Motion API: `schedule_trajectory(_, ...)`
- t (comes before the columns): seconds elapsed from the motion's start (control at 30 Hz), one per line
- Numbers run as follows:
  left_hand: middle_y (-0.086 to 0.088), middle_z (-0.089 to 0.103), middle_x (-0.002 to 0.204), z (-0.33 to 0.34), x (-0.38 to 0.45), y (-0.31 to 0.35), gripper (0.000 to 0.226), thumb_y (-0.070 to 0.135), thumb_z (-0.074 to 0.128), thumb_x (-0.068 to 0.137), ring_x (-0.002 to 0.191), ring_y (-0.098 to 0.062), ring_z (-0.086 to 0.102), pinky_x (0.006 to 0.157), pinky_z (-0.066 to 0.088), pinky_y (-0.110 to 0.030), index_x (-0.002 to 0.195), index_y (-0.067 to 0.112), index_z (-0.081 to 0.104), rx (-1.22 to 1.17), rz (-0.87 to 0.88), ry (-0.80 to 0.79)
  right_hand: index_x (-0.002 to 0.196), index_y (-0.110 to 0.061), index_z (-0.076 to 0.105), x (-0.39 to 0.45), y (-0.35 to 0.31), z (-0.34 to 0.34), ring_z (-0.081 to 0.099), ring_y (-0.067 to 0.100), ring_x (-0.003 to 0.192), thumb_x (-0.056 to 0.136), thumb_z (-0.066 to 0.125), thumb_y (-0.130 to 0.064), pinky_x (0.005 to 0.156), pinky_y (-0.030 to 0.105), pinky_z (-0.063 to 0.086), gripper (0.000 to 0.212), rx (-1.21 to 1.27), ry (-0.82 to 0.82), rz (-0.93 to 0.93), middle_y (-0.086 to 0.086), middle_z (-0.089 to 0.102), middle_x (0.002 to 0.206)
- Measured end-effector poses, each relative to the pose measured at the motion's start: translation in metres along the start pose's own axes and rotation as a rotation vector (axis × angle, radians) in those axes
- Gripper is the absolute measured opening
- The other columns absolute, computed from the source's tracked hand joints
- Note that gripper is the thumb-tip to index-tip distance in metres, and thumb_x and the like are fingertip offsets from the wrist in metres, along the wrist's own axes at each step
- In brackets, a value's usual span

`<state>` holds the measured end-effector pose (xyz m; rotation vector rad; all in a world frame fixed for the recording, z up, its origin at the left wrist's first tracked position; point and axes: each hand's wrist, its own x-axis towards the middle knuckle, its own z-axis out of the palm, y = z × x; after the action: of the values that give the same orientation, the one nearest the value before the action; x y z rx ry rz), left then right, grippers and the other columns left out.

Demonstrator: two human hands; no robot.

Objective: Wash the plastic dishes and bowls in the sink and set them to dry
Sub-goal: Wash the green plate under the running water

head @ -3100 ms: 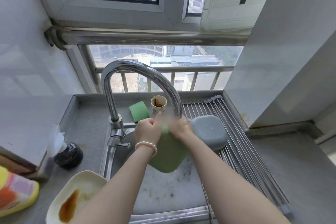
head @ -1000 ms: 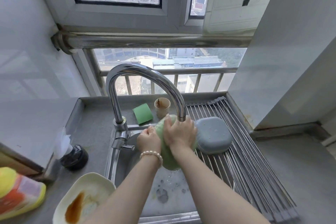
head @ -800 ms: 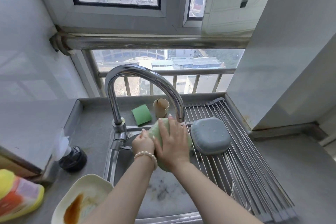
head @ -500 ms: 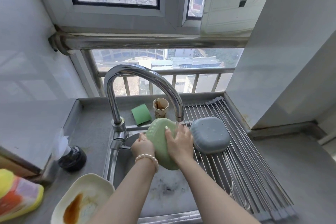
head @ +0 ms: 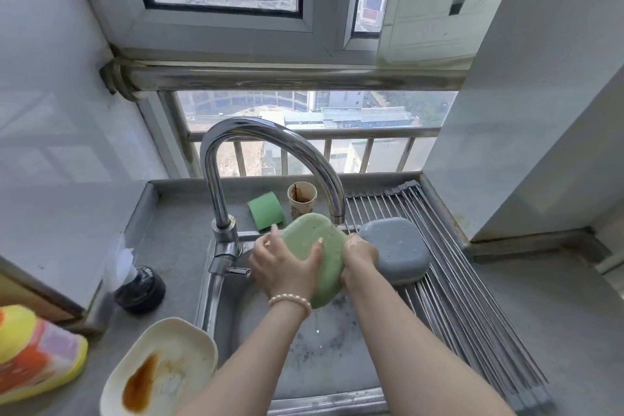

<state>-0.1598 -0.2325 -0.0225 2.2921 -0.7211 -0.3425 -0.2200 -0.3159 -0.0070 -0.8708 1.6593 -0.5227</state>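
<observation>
Both hands hold a green plastic dish on edge over the sink, under the faucet: the left hand spreads its grip across the underside, the right hand curls its grip round the far rim. Beside it a blue dish lies upside down on the drying rack; a stained cream dish sits on the tabletop.

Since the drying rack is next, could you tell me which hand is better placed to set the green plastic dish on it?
Probably the right hand: it grips the green plastic dish's rack-side edge, beside the metal drying rack.
</observation>
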Motion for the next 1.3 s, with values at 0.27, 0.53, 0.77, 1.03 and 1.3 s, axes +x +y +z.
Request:
schedule_trajectory(0.27, -0.008, 0.017, 0.159, 0.014, -0.003, -0.001, 0.063, 0.061, 0.015, 0.088, 0.146, -0.032, 0.017, 0.114, 0.005, -0.058, 0.146, 0.04, 0.029, 0.406, 0.534, -0.264, 0.126, -0.016, 0.052, 0.002, 0.011, -0.01, 0.058, 0.005, 0.081, 0.098, 0.002, -0.014, 0.069, 0.013, 0.051, 0.058, -0.003, 0.005, -0.151, 0.011, 0.057, 0.129)
schedule_trajectory(0.53, -0.009, 0.053, 0.124, -0.011, 0.037, 0.017, 0.059, 0.071, 0.039, 0.084, 0.116, -0.031, 0.048, 0.098, 0.039, -0.038, 0.118, 0.027, 0.058, 0.322, 0.177, -0.415, 0.089, -0.002, 0.066, -0.003, 0.02, -0.002, 0.062, 0.03, 0.1, 0.098, 0.043, -0.022, 0.086, 0.033, 0.047, 0.032, -0.374, -0.061, -0.425, 0.015, 0.069, 0.101)
schedule_trajectory(0.77, -0.01, 0.065, 0.121, -0.012, 0.053, 0.003, 0.047, 0.044, 0.067, 0.083, 0.101, -0.022, 0.058, 0.088, 0.043, -0.027, 0.115, 0.009, 0.069, -0.291, -0.281, -0.484, 0.068, -0.015, 0.061, -0.019, -0.011, -0.015, 0.058, 0.029, 0.086, 0.092, 0.05, -0.029, 0.069, 0.028, 0.038, 0.03, -0.642, 0.02, -0.577, 0.008, 0.066, 0.082)
schedule_trajectory(1.03, -0.001, 0.067, 0.099, -0.001, 0.043, -0.019, 0.053, 0.044, 0.071, 0.074, 0.09, -0.019, 0.065, 0.082, 0.053, -0.031, 0.11, 0.006, 0.062, -0.893, -0.694, -0.354, 0.114, -0.02, 0.069, -0.05, 0.034, 0.03, 0.063, 0.033, 0.102, 0.086, 0.035, -0.045, 0.092, 0.059, 0.046, 0.051, -1.031, 0.223, -0.986, 0.012, 0.067, 0.112)
schedule_trajectory(1.3, -0.01, 0.072, 0.092, 0.01, 0.049, -0.036, 0.028, 0.029, 0.061, 0.08, 0.081, -0.03, 0.069, 0.074, 0.057, -0.045, 0.096, 0.008, 0.069, -1.207, -0.899, -0.226, 0.139, -0.02, 0.032, -0.032, 0.025, -0.004, 0.049, 0.031, 0.119, 0.092, 0.039, -0.06, 0.093, 0.038, 0.038, 0.062, -0.581, -0.036, -0.486, 0.013, 0.051, 0.13)
